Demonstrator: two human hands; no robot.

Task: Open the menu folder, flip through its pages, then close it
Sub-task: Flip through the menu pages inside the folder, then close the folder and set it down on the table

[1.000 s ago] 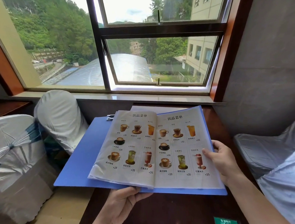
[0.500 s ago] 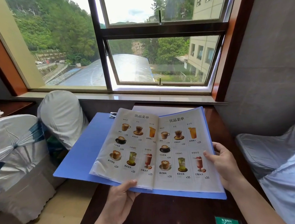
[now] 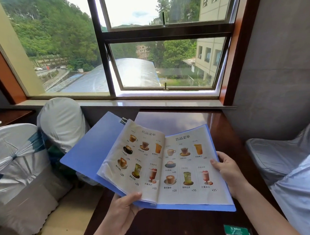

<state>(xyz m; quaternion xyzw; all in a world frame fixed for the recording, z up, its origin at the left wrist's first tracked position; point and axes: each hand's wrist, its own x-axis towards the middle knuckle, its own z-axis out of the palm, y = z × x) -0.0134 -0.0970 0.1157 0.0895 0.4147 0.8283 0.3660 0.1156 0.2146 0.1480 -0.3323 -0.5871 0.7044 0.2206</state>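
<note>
The blue menu folder lies open over the dark wooden table, its left cover tilted up and jutting past the table's left edge. Its paper pages show pictures of drinks with prices. The left stack of pages is raised and curved. My left hand grips the lower edge of the left pages and cover, thumb on top. My right hand holds the right edge of the right-hand page, thumb on the paper.
Two chairs in white covers stand left of the table. A grey padded bench runs along the right wall. The window sill lies behind the table. A green card rests at the table's near edge.
The left cover and left pages have risen and swung toward the right, folding the folder partway. My left hand moved up with them. My right hand stayed on the right page edge.
</note>
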